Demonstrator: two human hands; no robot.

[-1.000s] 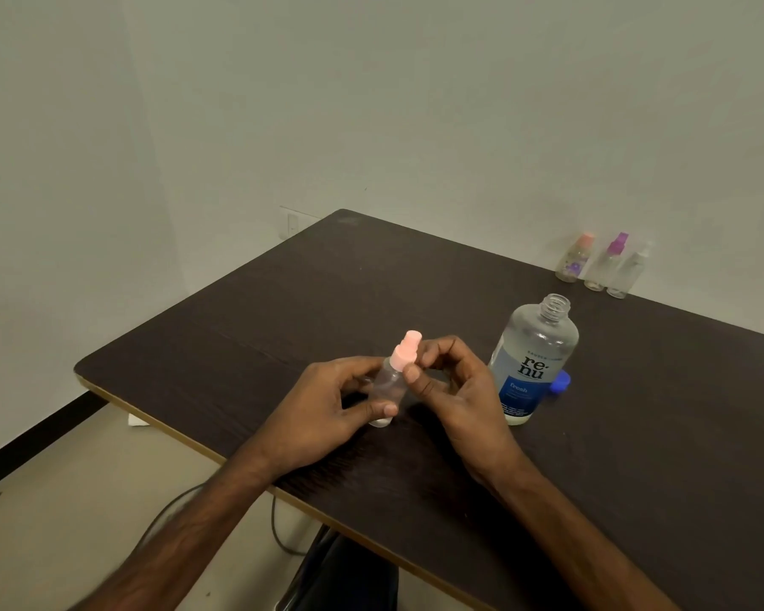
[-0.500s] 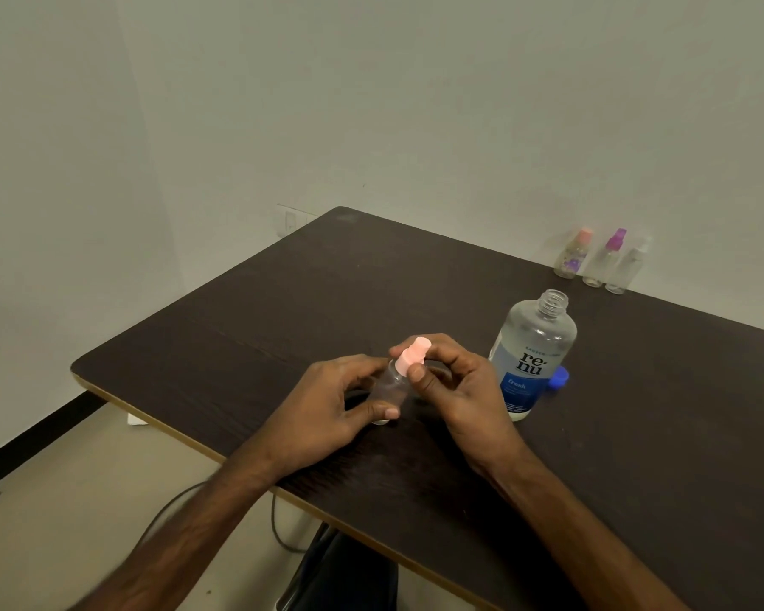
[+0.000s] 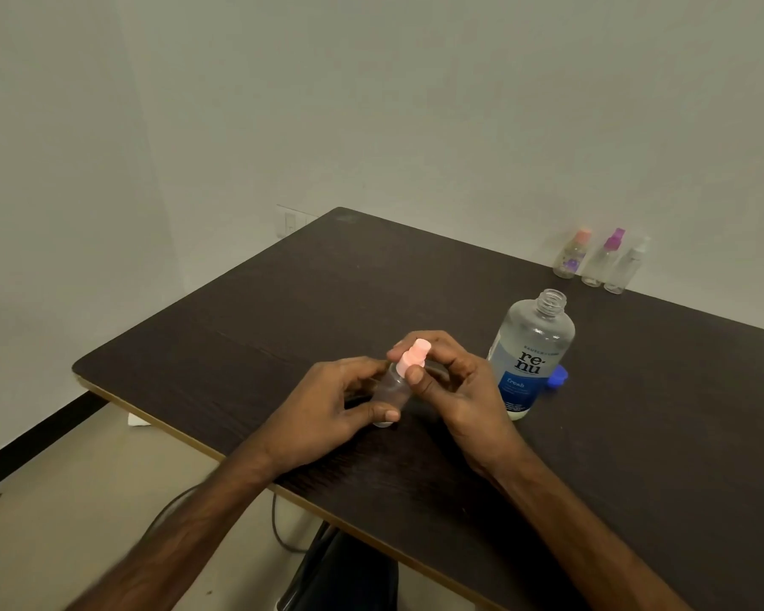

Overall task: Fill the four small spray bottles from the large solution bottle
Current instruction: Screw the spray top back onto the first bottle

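Note:
A small clear spray bottle (image 3: 392, 390) with a pink spray top (image 3: 412, 358) stands tilted on the dark table (image 3: 283, 310). My left hand (image 3: 327, 405) grips its body. My right hand (image 3: 455, 390) pinches the pink top between thumb and fingers. The large solution bottle (image 3: 531, 352) stands uncapped just right of my right hand, its blue cap (image 3: 557, 377) lying behind it. Three more small spray bottles stand in a row at the far edge: one with a pink top (image 3: 572, 254), one with a purple top (image 3: 603, 257), one with a clear top (image 3: 627, 265).
White walls enclose the table at the back and left. A wall socket (image 3: 290, 221) sits near the table's far corner. A cable (image 3: 279, 522) hangs below the near edge, above the pale floor.
My right hand has closed further round the pink top, its fingers now wrapped over it. The bottle and left hand have stayed in place.

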